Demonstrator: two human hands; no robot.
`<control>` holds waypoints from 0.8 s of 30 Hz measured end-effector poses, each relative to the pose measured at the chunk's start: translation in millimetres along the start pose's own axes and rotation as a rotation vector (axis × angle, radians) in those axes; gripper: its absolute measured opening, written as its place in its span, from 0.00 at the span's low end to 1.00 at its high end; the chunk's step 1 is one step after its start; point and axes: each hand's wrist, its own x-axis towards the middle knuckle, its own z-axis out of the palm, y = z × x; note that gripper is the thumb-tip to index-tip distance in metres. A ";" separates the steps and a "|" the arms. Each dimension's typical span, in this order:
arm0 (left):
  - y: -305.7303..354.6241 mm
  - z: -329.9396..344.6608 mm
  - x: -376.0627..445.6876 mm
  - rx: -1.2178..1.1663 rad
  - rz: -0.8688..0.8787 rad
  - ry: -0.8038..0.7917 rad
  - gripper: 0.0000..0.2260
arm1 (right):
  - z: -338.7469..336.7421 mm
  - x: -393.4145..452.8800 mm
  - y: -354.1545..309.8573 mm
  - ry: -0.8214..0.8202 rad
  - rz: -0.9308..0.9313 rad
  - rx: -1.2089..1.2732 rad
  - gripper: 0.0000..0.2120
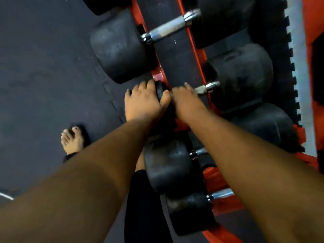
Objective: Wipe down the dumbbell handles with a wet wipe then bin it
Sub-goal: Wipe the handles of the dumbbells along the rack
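Dumbbell handle (pixel 201 89): long axis crosswise to rack (pixel 190 41); right hand (pixel 185 99) curled over it, wipe unseen. Left hand (pixel 145 100) clasps near head (pixel 161 90).

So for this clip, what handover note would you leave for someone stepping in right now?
Left hand grips the near black head of the middle dumbbell on the red rack.
Right hand is wrapped over that dumbbell's handle, apparently mid-wipe; no wet wipe is visible, so it is hidden under the hand if there at all.
The far dumbbell's handle and the two nearer ones lie bare; which are already wiped cannot be told.
No bin in view; binning is left.
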 end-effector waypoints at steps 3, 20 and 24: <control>-3.7 2.9 5.2 0.019 0.023 0.070 0.31 | -3.8 10.7 -3.3 -0.023 0.045 -0.032 0.13; -3.2 2.3 2.3 0.002 0.051 0.112 0.31 | 31.6 -24.7 3.6 0.298 0.076 -0.193 0.17; -4.1 3.7 3.3 0.004 0.053 0.119 0.31 | -6.4 0.8 4.0 0.047 0.065 -0.052 0.08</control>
